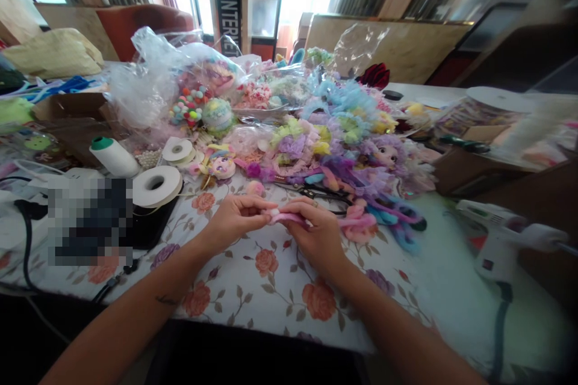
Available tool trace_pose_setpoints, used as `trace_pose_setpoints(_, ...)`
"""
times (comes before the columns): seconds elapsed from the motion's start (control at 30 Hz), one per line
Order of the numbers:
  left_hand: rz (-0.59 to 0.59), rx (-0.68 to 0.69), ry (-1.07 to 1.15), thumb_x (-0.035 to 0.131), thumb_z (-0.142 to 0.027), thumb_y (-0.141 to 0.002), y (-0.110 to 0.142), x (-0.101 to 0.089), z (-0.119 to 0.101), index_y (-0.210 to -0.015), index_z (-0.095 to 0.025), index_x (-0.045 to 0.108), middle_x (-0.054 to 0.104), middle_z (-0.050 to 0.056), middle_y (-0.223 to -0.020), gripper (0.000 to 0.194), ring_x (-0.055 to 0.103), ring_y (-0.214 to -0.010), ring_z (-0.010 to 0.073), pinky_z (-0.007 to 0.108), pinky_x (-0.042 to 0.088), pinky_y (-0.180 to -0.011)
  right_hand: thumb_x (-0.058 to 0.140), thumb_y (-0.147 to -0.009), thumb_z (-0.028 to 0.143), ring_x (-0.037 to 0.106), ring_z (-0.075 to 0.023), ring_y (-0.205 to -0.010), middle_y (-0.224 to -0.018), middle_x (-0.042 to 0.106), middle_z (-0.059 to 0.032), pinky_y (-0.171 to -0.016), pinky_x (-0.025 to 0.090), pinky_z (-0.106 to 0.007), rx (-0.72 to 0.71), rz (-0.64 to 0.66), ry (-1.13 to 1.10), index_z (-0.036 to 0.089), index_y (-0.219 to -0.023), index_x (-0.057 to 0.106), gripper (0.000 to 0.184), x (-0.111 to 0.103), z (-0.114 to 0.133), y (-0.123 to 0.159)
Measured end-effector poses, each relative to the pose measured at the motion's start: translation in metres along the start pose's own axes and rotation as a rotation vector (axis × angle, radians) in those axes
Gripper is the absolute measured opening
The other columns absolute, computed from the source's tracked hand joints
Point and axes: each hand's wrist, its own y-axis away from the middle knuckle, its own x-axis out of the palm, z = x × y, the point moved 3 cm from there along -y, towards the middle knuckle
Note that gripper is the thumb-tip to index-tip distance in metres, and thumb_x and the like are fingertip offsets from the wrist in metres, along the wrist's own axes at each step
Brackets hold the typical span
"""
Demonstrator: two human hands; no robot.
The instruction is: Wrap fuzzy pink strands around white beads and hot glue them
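Over the flowered tablecloth [244, 271], my two hands meet in the middle. My left hand [235, 219] pinches the whitish tip of a pink fuzzy strip [289, 217] between thumb and fingers. My right hand [316, 231] is closed round the same strip a little further along, its fingers covering part of it. Just beyond the hands lie dark-handled scissors [311, 192] and a small pink pompom [255, 188]. To the right of my right hand is a bundle of pink and peach fuzzy strips [359, 222].
A heap of pastel craft pieces and plastic bags [158, 72] spreads across the back. White ribbon rolls [157, 186] and a thread cone [115, 156] stand left, near cables. A glue gun [492, 234] lies right beside a cardboard box [469, 171]. A doll head [386, 153] sits among the heap.
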Motion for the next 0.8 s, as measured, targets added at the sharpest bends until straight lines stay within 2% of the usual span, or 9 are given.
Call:
trace_pose_setpoints(0.17, -0.018, 0.026, -0.022, 0.080, -0.031, -0.072, -0.002, -0.002, 0.001, -0.093, -0.019, 0.081, 0.074, 0.006, -0.086, 0.024, 0.061, -0.073, 0.0145, 0.026, 0.047, -0.066, 0.073, -0.083, 0.020, 0.066, -0.0170, -0.073, -0.078, 0.070, -0.0030, -0.066, 0.052, -0.027, 0.027, 0.005, -0.015, 0.020, -0.080, 0.072, 0.003, -0.001, -0.002, 0.000)
trace_pose_setpoints(0.27, -0.029, 0.053, -0.034, 0.079, -0.033, -0.075, -0.002, -0.003, 0.001, -0.088, -0.018, 0.081, 0.073, 0.006, -0.084, 0.021, 0.061, -0.073, 0.0146, 0.026, 0.047, -0.067, 0.072, -0.084, 0.019, 0.068, -0.0173, -0.076, -0.082, 0.071, -0.0036, -0.069, 0.054, -0.028, -0.021, 0.010, 0.016, 0.021, -0.083, 0.073, 0.003, -0.002, -0.002, 0.001)
trace_pose_setpoints(0.43, 0.030, 0.008, 0.018, 0.083, -0.029, -0.070, 0.000, -0.001, -0.001, -0.089, -0.020, 0.080, 0.075, 0.005, -0.086, 0.022, 0.064, -0.078, 0.0146, 0.026, 0.049, -0.072, 0.068, -0.085, 0.017, 0.069, -0.0173, -0.075, -0.083, 0.072, -0.0043, -0.068, 0.056, -0.028, -0.070, 0.011, 0.026, 0.021, -0.084, 0.074, 0.007, -0.003, -0.003, 0.000)
trace_pose_setpoints(0.57, 0.046, -0.027, 0.030, 0.083, -0.027, -0.070, 0.001, 0.000, -0.002, -0.095, -0.019, 0.079, 0.075, 0.005, -0.084, 0.027, 0.064, -0.075, 0.0139, 0.024, 0.049, -0.068, 0.068, -0.084, 0.015, 0.070, -0.0172, -0.075, -0.083, 0.072, -0.0053, -0.070, 0.057, -0.028, -0.067, 0.034, -0.006, 0.020, -0.083, 0.074, 0.008, -0.005, -0.004, -0.003)
trace_pose_setpoints(0.8, -0.066, -0.002, -0.041, 0.082, -0.029, -0.071, 0.001, 0.000, 0.001, -0.096, -0.016, 0.078, 0.073, 0.004, -0.074, 0.029, 0.063, -0.066, 0.0125, 0.022, 0.048, -0.059, 0.069, -0.084, 0.018, 0.071, -0.0189, -0.079, -0.087, 0.073, -0.0057, -0.073, 0.057, -0.030, -0.034, 0.050, 0.075, 0.021, -0.088, 0.075, 0.008, -0.005, -0.011, -0.003)
